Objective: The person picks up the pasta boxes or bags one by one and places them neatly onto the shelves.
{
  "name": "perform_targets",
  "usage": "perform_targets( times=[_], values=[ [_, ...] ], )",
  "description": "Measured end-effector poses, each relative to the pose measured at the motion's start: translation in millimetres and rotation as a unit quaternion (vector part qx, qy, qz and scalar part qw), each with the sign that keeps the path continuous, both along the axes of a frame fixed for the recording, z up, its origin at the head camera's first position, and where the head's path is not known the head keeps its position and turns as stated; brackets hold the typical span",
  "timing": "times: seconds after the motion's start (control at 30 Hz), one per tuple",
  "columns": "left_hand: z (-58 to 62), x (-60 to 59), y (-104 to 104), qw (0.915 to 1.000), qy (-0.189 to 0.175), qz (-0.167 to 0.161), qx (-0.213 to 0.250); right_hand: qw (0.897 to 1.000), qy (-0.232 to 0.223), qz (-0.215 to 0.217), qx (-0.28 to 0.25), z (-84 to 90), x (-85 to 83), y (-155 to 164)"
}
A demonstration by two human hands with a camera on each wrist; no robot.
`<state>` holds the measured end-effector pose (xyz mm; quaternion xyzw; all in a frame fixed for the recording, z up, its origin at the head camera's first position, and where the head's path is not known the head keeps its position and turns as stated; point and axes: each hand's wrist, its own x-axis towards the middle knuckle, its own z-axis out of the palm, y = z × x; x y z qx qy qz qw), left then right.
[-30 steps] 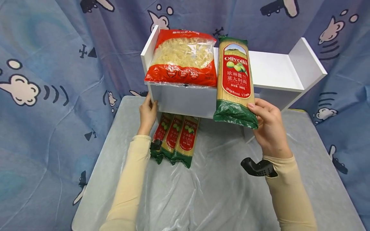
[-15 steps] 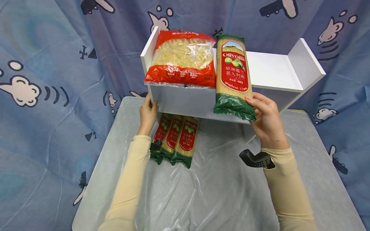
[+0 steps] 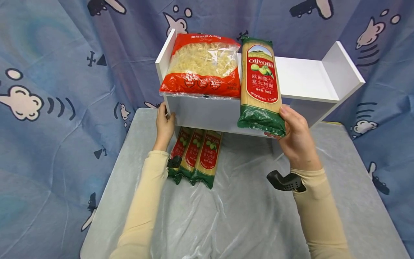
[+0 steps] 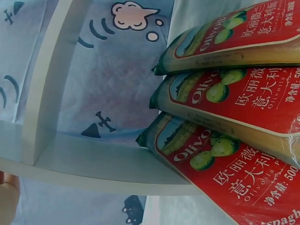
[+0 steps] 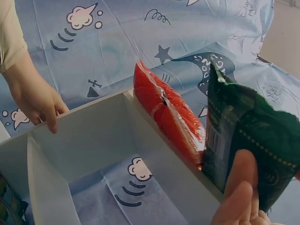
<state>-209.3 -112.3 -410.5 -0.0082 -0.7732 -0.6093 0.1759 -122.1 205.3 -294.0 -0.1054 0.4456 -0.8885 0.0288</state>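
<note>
Spaghetti pack clamped in right fingers; left fingers curled round shelf; pasta bag atop

Grey-covered table, white shelf unit standing on it

Table cover creased, with a sheen. Unit at far side; top board bears a red-and-clear pasta bag at left end, beside the side panel. On the cover: three Olivoila spaghetti packs, side by side, upper ends under the unit's left part.

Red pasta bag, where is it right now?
In the head view, the red pasta bag sits on top of the white shelf, at its left end, beside the spaghetti pack held in the right hand.
</note>
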Motion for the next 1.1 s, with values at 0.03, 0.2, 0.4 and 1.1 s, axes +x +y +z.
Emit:
perform_targets(
  times=[0.03, 0.2, 0.4, 1.1],
  values=[
    [-0.2, 0.1, 0, 1.0, 0.0, 0.001, 0.004, 1.0, 0.002, 0.006, -0.012, -2.1, 1.3, 0],
    [-0.4, 0.1, 2, 0.9996, 0.009, 0.025, 0.013, 0.998, 0.02, 0.036, -0.052, -15.1, 7.4, 1],
    [4.1, 1.3, 1, 0.9979, 0.03, 0.05, 0.026, 0.999, 0.022, 0.026, -0.029, -41.5, 11.0, 2],
    [-6.8, -4.7, -2, 0.9977, 0.051, 0.043, 0.014, 0.968, -0.214, 0.03, 0.126, -152.7, 7.3, -16]
  ],
)
